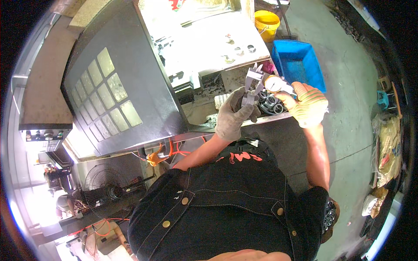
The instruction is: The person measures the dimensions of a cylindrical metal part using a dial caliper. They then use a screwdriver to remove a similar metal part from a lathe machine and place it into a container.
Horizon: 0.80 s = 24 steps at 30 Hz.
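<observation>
Silver metal dial caliper with round, white, gold-rimmed dial (273,84), held up between one and two o'clock from picture centre. Looks stiff and light, probably slick in gloves; dial likely the fragile bit, so best held by the beam or slide, off the glass. Right hand in pale yellow striped glove (309,104), at the dial's four o'clock, fingers grasping the beam end. Left hand in grey glove (235,111), at its eight o'clock, fingers curled by the measuring end; can't tell if gripping caliper or a part. Dark metal rings (271,102) at the dial's six o'clock. Farther out: blue plastic bin (296,65), two o'clock; white-lit counter (209,39), twelve.
</observation>
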Each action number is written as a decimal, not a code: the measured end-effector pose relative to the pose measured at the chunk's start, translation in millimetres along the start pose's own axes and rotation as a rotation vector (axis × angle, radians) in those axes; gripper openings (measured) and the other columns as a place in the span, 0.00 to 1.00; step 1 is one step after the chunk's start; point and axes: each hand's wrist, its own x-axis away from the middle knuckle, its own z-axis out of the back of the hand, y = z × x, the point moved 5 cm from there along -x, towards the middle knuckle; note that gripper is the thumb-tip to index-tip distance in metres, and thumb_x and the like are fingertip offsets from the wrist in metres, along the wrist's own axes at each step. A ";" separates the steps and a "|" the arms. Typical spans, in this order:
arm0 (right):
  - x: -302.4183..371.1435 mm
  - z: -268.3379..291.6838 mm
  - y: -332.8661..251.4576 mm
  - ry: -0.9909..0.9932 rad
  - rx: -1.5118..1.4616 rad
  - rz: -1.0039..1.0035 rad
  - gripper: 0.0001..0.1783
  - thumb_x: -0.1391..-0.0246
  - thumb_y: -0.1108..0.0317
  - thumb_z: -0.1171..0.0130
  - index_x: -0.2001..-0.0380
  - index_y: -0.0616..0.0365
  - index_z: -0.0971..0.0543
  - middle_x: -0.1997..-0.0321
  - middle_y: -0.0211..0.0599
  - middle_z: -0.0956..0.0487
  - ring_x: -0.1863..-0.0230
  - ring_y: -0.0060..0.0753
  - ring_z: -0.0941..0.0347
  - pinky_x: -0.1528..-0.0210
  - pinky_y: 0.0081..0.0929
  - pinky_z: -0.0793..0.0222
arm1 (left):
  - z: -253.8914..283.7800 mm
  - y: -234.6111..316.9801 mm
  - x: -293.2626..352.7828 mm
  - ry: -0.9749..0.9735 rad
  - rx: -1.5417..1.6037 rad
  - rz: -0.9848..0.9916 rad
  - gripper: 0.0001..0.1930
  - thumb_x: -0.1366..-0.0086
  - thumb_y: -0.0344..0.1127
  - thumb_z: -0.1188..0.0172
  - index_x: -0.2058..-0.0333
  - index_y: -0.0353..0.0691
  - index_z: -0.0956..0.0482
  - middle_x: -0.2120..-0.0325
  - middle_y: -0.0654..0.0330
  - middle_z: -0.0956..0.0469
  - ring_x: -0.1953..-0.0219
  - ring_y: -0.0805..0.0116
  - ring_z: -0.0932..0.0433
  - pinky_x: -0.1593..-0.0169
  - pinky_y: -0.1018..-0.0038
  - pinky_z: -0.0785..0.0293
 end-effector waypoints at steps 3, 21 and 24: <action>1.6 -2.2 3.2 -0.065 0.048 -0.014 0.25 0.64 0.39 0.40 0.77 0.52 0.22 0.85 0.36 0.27 0.85 0.40 0.31 0.83 0.33 0.37 | -2.2 0.8 -0.3 0.007 0.009 0.002 0.28 0.43 0.40 0.39 0.50 0.30 0.38 0.64 0.54 0.26 0.72 0.70 0.25 0.73 0.76 0.30; 2.8 -5.9 2.7 -0.077 0.050 -0.027 0.25 0.65 0.41 0.38 0.80 0.53 0.26 0.85 0.36 0.28 0.85 0.40 0.32 0.82 0.34 0.37 | -2.8 5.2 1.8 -0.008 0.003 -0.017 0.30 0.44 0.41 0.39 0.50 0.29 0.39 0.63 0.52 0.27 0.71 0.68 0.25 0.72 0.75 0.29; 1.2 -4.2 0.3 -0.061 0.036 -0.018 0.25 0.65 0.41 0.38 0.81 0.52 0.27 0.85 0.36 0.28 0.85 0.39 0.32 0.82 0.34 0.38 | -1.4 4.2 2.1 -0.015 0.013 -0.009 0.30 0.44 0.41 0.39 0.49 0.29 0.40 0.61 0.51 0.27 0.71 0.69 0.25 0.72 0.75 0.29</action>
